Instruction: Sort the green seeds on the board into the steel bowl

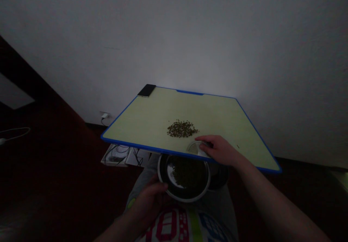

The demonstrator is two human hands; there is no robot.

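My left hand [152, 195] grips the rim of a round metal bowl [182, 200], thumb on the edge and fingers hidden beneath. The bowl sits above my lap, just below the table's near edge, with a mass of small dark green grains [187, 171] inside. At that edge my right hand [217, 148] is closed on a round, pale, lid-like disc [194, 147] lying against the tabletop. Its exact kind is hard to make out in the dim light. Just beyond the disc, a loose patch of small brownish-green grains [181, 129] is spread on the table.
The pale tabletop [217, 107] has a blue rim and stands close to a grey wall. A dark phone [147, 90] lies at its far left corner. A small dark sliver [238, 146] is at the right. Below are a dark container [219, 178] and a white box with cables [115, 155].
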